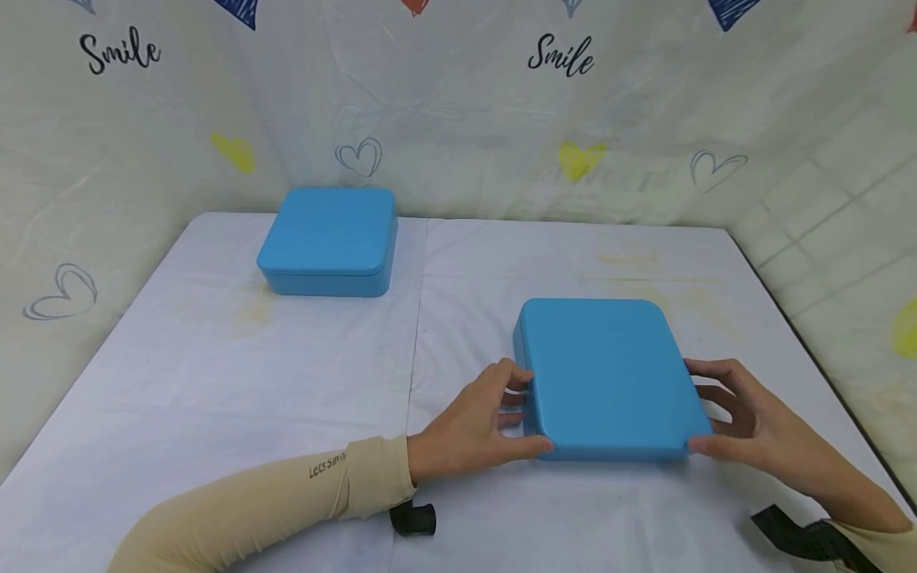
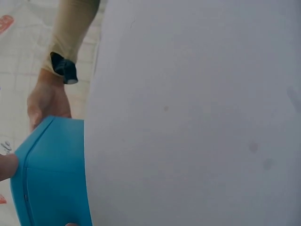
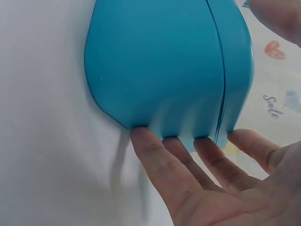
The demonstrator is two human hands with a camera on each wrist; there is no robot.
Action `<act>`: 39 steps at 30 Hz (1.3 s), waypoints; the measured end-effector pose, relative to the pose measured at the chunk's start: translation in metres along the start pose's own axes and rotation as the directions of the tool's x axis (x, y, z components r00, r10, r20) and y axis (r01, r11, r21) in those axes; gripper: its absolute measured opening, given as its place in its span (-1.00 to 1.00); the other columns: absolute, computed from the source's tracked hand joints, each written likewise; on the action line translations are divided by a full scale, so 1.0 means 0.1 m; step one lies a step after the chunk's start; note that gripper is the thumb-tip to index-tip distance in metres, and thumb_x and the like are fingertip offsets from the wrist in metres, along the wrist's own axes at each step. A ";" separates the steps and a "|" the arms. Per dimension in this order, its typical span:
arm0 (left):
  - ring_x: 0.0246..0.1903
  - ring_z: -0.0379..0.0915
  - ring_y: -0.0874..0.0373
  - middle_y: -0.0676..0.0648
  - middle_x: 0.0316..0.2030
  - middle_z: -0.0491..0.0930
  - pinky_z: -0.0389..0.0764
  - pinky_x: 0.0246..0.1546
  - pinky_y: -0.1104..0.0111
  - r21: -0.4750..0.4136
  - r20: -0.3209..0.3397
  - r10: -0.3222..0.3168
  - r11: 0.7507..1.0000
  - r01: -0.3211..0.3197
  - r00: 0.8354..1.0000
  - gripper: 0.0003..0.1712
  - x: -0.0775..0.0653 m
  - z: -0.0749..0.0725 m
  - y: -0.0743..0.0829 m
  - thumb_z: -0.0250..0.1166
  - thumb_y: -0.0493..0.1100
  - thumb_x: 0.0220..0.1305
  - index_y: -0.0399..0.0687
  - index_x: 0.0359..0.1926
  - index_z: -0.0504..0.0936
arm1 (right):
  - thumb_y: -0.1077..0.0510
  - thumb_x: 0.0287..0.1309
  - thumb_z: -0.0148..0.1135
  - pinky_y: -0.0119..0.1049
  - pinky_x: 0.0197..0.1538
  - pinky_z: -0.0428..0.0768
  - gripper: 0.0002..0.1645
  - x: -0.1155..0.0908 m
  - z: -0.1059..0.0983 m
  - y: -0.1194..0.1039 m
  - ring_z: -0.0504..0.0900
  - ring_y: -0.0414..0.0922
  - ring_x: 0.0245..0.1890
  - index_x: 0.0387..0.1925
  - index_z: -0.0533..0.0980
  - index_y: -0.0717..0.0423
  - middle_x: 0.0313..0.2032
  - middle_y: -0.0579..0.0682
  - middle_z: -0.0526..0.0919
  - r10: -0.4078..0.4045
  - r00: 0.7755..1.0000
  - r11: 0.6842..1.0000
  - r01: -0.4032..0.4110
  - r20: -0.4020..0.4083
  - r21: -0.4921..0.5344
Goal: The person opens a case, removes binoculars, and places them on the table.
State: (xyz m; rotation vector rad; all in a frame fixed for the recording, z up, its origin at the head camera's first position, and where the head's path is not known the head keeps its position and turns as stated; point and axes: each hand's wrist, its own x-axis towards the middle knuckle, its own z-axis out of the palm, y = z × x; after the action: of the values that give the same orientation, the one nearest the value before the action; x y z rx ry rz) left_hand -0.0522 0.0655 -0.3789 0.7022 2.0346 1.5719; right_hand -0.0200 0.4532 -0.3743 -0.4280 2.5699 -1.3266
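In the head view a blue lidded box (image 1: 609, 378) is at the right front of the table, its lid on. My left hand (image 1: 480, 418) grips its left side, with the thumb at the front left corner and the fingers bent along the side. At the right side my right hand (image 1: 745, 422) holds the box by its fingertips, thumb at the front right corner. The right wrist view shows those fingers (image 3: 164, 169) against the box wall (image 3: 155, 70) and the lid seam. Whether the box's underside touches the table cannot be told.
A second blue box (image 1: 329, 235), also lidded, stands at the back left of the white-covered table (image 1: 286, 382). Behind the table hangs a pale sheet (image 1: 466, 103) printed with hearts and words. Dark straps or mounts (image 1: 415, 519) show at both wrists.
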 end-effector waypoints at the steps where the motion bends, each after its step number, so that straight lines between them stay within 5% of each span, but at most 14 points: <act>1: 0.29 0.47 0.08 -0.08 0.38 0.35 0.61 0.24 0.47 0.005 0.004 0.004 1.000 -0.004 1.000 -0.27 0.00 0.00 0.00 0.53 -0.09 0.23 -0.05 0.29 0.32 | 0.46 0.23 0.31 -0.61 0.02 0.61 -0.11 0.00 -0.01 0.00 0.33 -0.66 0.30 0.47 0.12 0.05 0.50 -0.27 0.12 0.007 1.000 1.000 -0.007 -0.001 -0.014; 8: 0.16 0.59 0.18 -0.02 0.26 0.47 0.66 0.13 0.50 0.028 -0.003 -0.028 0.999 0.028 1.000 -0.30 0.05 -0.07 -0.02 0.49 0.04 0.26 0.08 0.28 0.32 | 0.13 0.45 0.24 -0.64 -0.09 0.57 -0.39 0.11 -0.08 -0.03 0.37 -0.74 0.15 0.41 0.24 -0.10 0.37 -0.25 0.29 0.150 0.986 0.978 -0.159 -0.073 -0.136; 14: 0.03 0.63 0.27 0.04 0.10 0.55 0.66 0.04 0.48 0.008 -0.044 -0.089 0.996 0.090 0.995 -0.38 0.16 -0.16 -0.04 0.44 0.07 0.30 0.11 0.23 0.33 | -0.10 0.49 0.18 -0.66 -0.11 0.47 -0.39 0.29 -0.15 -0.11 0.35 -0.73 0.08 0.42 0.23 -0.12 0.34 -0.14 0.31 0.258 0.961 0.946 -0.272 -0.099 -0.177; 17: 0.00 0.60 0.26 0.03 0.06 0.54 0.67 -0.01 0.40 -0.028 -0.061 -0.112 0.993 0.110 0.992 -0.39 0.22 -0.20 -0.03 0.44 0.06 0.29 0.09 0.23 0.34 | -0.11 0.50 0.16 -0.62 -0.12 0.54 -0.37 0.36 -0.19 -0.14 0.44 -0.70 0.05 0.44 0.23 -0.09 0.29 -0.16 0.35 0.255 0.961 0.949 -0.270 -0.108 -0.165; 23: -0.04 0.61 0.18 0.01 0.02 0.54 0.65 -0.07 0.33 -0.146 -0.063 -0.161 0.978 0.151 0.985 -0.39 0.32 -0.25 -0.03 0.43 0.05 0.30 0.07 0.24 0.35 | -0.16 0.55 0.07 -0.44 -0.17 0.66 -0.33 0.51 -0.25 -0.19 0.70 -0.24 -0.21 0.47 0.23 0.06 0.09 -0.10 0.46 0.292 0.951 0.942 -0.304 -0.104 -0.142; 31: -0.18 0.67 0.16 -0.08 -0.01 0.50 0.80 -0.07 0.20 -0.336 -0.066 -0.187 0.929 0.155 0.980 -0.39 0.43 -0.25 -0.05 0.44 -0.13 0.31 0.00 0.26 0.33 | -0.17 0.56 0.03 -0.31 -0.20 0.73 -0.25 0.72 -0.28 -0.22 0.70 -0.20 -0.24 0.48 0.18 0.25 0.21 0.22 0.44 0.333 0.942 0.935 -0.335 -0.040 -0.119; 39: -0.22 0.67 0.15 -0.11 -0.05 0.50 0.81 -0.09 0.17 -0.383 -0.081 -0.216 0.908 0.170 0.973 -0.39 0.46 -0.23 -0.05 0.44 -0.21 0.28 -0.09 0.26 0.36 | -0.15 0.52 0.12 -0.27 -0.20 0.75 -0.28 0.87 -0.35 -0.22 0.69 -0.21 -0.25 0.40 0.24 0.26 0.04 0.18 0.51 0.336 0.941 0.935 -0.337 -0.035 -0.112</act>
State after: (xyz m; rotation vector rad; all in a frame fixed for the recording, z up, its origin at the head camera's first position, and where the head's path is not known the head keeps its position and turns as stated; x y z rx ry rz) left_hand -0.1029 0.0773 -0.3813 0.2579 1.7442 1.8458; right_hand -0.1088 0.4366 -0.3411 0.0095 2.5909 -1.0665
